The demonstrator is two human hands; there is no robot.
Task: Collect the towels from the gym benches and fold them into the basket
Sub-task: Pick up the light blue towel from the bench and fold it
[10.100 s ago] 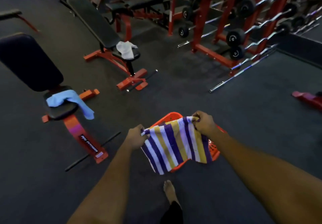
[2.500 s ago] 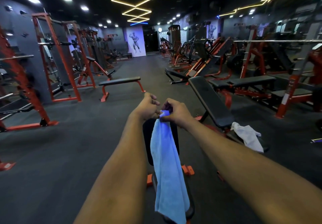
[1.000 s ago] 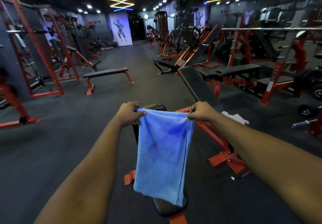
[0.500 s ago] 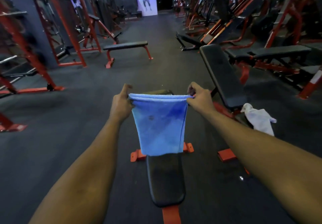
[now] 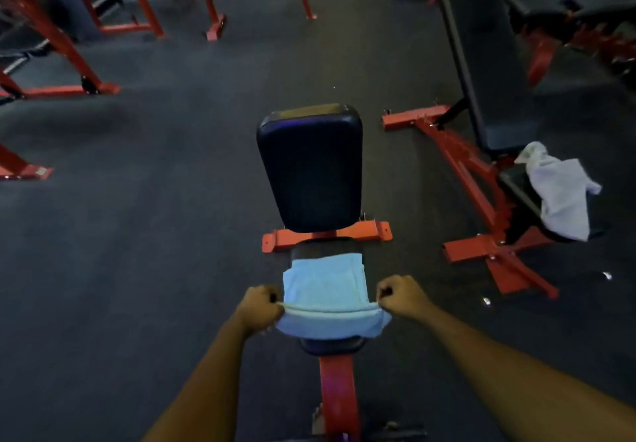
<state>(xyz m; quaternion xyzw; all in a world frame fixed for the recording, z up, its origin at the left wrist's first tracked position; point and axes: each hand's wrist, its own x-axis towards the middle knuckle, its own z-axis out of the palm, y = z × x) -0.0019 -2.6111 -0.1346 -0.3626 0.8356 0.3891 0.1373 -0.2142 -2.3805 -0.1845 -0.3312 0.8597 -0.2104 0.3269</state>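
Both hands, left hand (image 5: 261, 307) and right hand (image 5: 401, 295), pinch the near corners of the blue towel (image 5: 325, 290). Towel lies on the bench seat (image 5: 330, 345). White towel (image 5: 561, 193) is draped on the neighbouring bench (image 5: 488, 63).

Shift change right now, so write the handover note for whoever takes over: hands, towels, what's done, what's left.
Hands: left hand and right hand each pinch a near corner of the blue towel, spread on the near bench's seat, apparently folded once.
The white towel lies crumpled on the next bench to the right, untouched.
The basket is not in view.
Left: finish folding the blue towel, basket it, then fetch the white one.
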